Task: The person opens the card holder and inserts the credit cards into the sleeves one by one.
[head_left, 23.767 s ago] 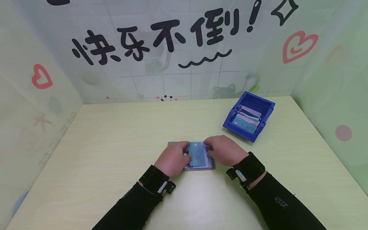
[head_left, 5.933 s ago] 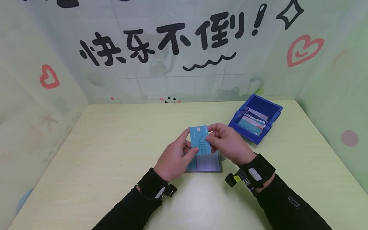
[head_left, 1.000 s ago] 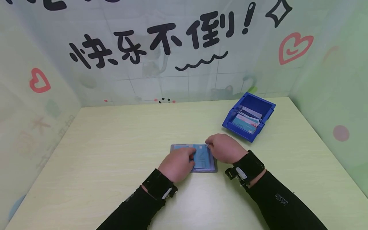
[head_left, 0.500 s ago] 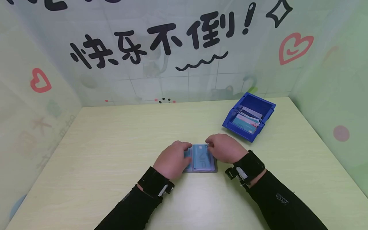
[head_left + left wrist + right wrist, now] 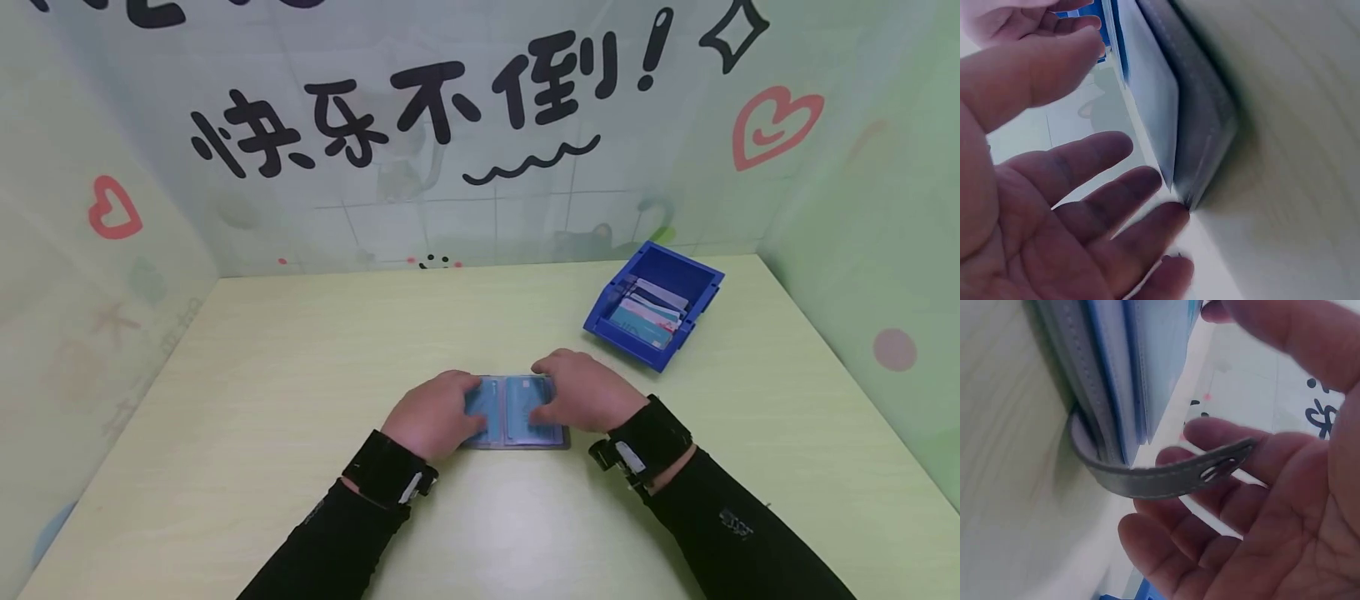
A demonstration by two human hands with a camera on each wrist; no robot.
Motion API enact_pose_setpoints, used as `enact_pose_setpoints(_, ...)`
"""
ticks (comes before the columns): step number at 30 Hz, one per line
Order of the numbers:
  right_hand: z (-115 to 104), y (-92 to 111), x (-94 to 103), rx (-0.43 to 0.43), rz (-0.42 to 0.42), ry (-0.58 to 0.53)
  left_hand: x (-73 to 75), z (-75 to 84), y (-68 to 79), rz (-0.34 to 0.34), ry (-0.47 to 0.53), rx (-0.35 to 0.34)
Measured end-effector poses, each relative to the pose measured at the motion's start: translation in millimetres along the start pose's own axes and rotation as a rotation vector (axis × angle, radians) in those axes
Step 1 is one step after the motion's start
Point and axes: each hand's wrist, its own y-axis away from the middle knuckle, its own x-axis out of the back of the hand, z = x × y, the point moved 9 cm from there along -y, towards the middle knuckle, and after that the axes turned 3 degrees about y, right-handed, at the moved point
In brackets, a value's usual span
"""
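A small grey-covered card holder (image 5: pixel 501 447) lies spread open on the table, with a blue card (image 5: pixel 486 404) in its left clear sleeve and another blue card (image 5: pixel 521 408) in the right one. My left hand (image 5: pixel 431 414) is at the holder's left edge, its fingers loosely bent and grasping nothing in the left wrist view. At the right edge is my right hand (image 5: pixel 588 392), its thumb over the right sleeve. In the right wrist view, a grey strap (image 5: pixel 1147 480) with a metal snap curves from the cover past my relaxed fingers (image 5: pixel 1166 550); several sleeves show edge-on.
Behind and right of the holder stands an open blue box (image 5: pixel 671 271) with several cards (image 5: pixel 645 317) inside. A printed cloth wall (image 5: pixel 405 217) closes off the table's (image 5: pixel 330 333) far edge, and side walls flank it.
Seconds ago both hands held a blue card above the holder; it now appears to lie in the right sleeve. My left hand has since moved left off it, and my right thumb has spread over that sleeve.
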Motion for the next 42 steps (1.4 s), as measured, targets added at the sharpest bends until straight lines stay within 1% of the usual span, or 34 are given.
enact_pose_setpoints(4,-4,0,-4.2,0.035,-0.021,0.035,-1.8,-1.1,0.3,-0.006,-0.001,-0.008)
enact_pose_setpoints(11,-5,1,-10.1,0.062,-0.016,0.082,-3.5,-0.2,0.1,0.005,-0.069,-0.01)
enact_pose_setpoints(18,-7,1,-9.6,0.07,0.0,0.082,-5.8,-1.1,-1.4,0.012,-0.1,-0.004)
enact_pose_setpoints(29,-9,0,-9.6,0.079,0.031,0.089,-6.1,-0.9,-1.7,0.02,-0.12,-0.005)
enact_pose_setpoints(38,-6,-8,-10.9,0.079,0.01,0.108,-6.1,-0.5,-2.7,0.022,-0.139,-0.001)
enact_pose_setpoints(42,-4,-13,-12.2,0.06,-0.022,0.099,-6.5,-0.3,-2.4,0.02,-0.148,0.005)
